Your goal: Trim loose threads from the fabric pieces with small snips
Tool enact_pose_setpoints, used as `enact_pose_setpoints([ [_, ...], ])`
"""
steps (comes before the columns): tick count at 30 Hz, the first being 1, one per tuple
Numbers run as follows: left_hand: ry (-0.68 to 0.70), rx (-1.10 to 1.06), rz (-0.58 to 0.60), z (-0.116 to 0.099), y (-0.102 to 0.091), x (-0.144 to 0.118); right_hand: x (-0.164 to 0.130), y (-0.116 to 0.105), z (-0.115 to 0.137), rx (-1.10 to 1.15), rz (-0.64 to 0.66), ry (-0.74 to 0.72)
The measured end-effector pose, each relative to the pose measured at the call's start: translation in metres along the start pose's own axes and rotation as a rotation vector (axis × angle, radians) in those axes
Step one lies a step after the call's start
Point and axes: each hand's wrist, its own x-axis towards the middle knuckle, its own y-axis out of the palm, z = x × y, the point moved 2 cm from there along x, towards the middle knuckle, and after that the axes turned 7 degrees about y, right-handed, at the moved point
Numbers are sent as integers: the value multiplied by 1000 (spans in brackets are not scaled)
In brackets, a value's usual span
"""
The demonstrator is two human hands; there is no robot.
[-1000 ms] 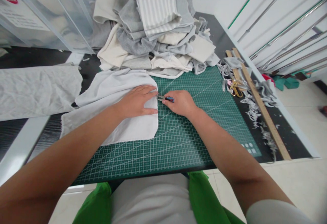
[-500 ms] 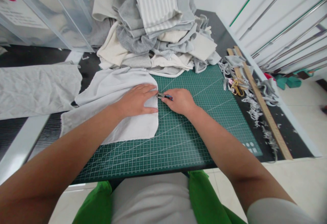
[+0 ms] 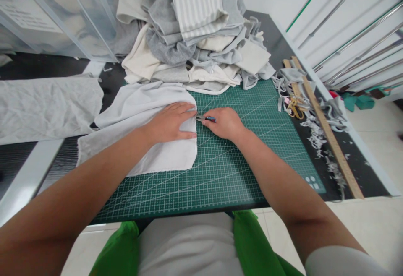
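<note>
Head view: white cloth (image 3: 170,156) under the left hand (image 3: 170,123), small snips (image 3: 201,118) in the right hand (image 3: 225,123)

At the far left, a clear plastic bin (image 3: 78,37) stands behind a crumpled gray cloth (image 3: 47,108). The left forearm slants in from the near left corner, crossing over the white cloth. That cloth lies partly on the green cutting mat (image 3: 220,183), folded and rumpled on its far side and flatter on its near side. The left hand rests palm down on it close to its right edge, spread flat with the thumb held away from the fingers, pressing without gripping. Beyond the cloth rises a heap of gray, cream and striped fabric (image 3: 195,7).

Just right of the cloth's edge, the snips point left, their tips near the left fingertips; whether the blades touch the fabric cannot be told. The right hand is closed around their handle, knuckles up, off the cloth and over the mat. Its forearm angles back to the near right.

Farther right on the black bench (image 3: 368,179) lie gold-handled scissors (image 3: 295,108), gray scraps (image 3: 315,135) and a long wooden strip (image 3: 336,146).
</note>
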Motion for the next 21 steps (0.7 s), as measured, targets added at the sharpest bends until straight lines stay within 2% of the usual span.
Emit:
enact_pose_setpoints([
  [10,-10,-20,13,0,-1,1,0,-1,3,-66,2,-13],
  [21,-10,-14,12,0,0,0,-5,1,0,77,-34,15],
])
